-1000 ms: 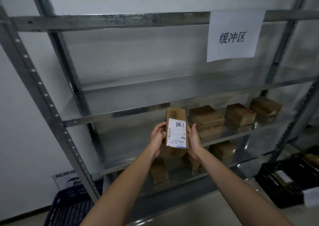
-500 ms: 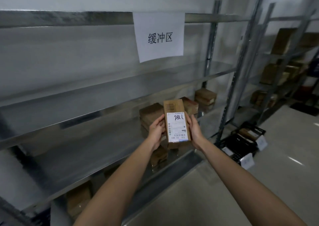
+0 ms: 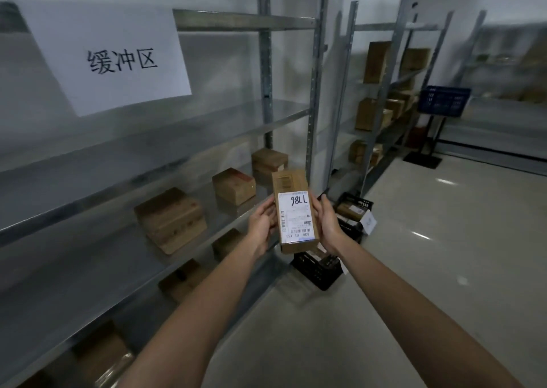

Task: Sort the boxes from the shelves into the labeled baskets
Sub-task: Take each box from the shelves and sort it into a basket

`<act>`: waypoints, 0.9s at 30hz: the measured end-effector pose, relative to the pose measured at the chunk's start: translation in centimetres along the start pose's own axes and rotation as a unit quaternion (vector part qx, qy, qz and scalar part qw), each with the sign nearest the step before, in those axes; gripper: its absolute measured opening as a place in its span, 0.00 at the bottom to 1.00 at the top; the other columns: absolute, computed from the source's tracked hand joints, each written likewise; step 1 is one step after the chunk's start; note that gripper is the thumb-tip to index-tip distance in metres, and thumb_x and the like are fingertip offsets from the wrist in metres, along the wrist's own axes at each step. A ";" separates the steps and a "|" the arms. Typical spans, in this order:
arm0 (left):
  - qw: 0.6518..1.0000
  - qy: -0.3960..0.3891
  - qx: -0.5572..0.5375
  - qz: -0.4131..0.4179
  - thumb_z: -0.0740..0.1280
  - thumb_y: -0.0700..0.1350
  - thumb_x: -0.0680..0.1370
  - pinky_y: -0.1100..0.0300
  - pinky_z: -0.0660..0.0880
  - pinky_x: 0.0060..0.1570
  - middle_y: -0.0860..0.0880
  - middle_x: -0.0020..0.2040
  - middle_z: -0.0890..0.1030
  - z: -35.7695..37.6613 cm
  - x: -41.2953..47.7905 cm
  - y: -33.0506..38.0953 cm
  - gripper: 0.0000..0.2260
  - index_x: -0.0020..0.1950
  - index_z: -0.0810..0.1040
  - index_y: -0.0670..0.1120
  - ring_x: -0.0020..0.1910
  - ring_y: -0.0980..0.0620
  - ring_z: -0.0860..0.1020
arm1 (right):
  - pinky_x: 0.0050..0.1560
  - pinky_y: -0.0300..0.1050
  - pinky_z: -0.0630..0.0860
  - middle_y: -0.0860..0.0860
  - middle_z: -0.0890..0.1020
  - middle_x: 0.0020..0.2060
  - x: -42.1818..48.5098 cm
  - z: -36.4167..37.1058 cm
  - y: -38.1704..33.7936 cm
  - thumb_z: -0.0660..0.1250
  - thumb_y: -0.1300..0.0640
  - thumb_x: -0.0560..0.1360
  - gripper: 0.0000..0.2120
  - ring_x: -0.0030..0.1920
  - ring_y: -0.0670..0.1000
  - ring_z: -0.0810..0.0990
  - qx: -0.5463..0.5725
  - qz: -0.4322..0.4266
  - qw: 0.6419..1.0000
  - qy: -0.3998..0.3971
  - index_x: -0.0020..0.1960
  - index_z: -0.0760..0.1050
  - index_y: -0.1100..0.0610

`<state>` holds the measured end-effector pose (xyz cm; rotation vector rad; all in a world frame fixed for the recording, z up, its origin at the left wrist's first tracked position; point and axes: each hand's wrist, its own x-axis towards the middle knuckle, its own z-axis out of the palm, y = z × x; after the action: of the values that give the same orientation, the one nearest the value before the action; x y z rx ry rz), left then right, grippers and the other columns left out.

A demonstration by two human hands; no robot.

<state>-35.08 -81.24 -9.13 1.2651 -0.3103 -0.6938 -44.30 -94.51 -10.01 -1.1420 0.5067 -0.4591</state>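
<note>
A narrow brown cardboard box (image 3: 288,180) with a white shipping label reading "98LL" is held upright in front of me. My left hand (image 3: 262,224) grips its left side and my right hand (image 3: 327,223) grips its right side. Behind it, several brown boxes (image 3: 170,218) lie on the middle level of the metal shelf (image 3: 118,186), with more on the levels below. Two black baskets (image 3: 318,269) with white label cards stand on the floor beside the shelf's right end, just beyond the held box.
A paper sign (image 3: 118,58) with three characters hangs from the top shelf beam. A second rack (image 3: 381,91) with larger cartons stands farther right. A blue crate (image 3: 444,100) sits on a black stand at the back. Pale bare floor spreads out to the right.
The view has swung right along the shelf and toward the floor baskets. Both hands still hold the labelled box in the same upright pose.
</note>
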 end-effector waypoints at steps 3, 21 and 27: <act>1.000 -0.020 0.005 -0.011 0.54 0.36 0.85 0.64 0.80 0.38 0.47 0.59 0.84 3.5 2.5 -1.5 0.18 0.72 0.73 0.46 0.48 0.56 0.85 | 0.65 0.55 0.74 0.54 0.80 0.63 1.5 -4.1 -0.7 0.43 0.40 0.84 0.26 0.63 0.55 0.79 0.010 0.001 1.000 0.019 0.73 0.69 0.48; 0.994 -0.080 -0.022 -0.074 0.53 0.25 0.78 0.64 0.76 0.31 0.47 0.53 0.85 20.0 26.1 -2.4 0.25 0.64 0.79 0.45 0.45 0.50 0.82 | 0.64 0.58 0.75 0.56 0.81 0.63 21.1 -19.9 -9.2 0.50 0.39 0.82 0.26 0.62 0.58 0.80 0.011 -0.012 0.997 0.080 0.70 0.73 0.51; 0.990 -0.093 -0.005 -0.102 0.51 0.23 0.72 0.60 0.77 0.36 0.52 0.48 0.87 24.5 35.6 -4.0 0.31 0.66 0.79 0.46 0.44 0.52 0.83 | 0.52 0.52 0.80 0.58 0.85 0.55 28.2 -24.4 -11.3 0.55 0.42 0.83 0.23 0.55 0.59 0.84 -0.027 -0.009 0.997 0.070 0.62 0.80 0.58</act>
<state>-23.33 -122.91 -11.24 1.2354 -0.3316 -0.9914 -37.28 -132.79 -11.50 -1.1711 0.6351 -0.5467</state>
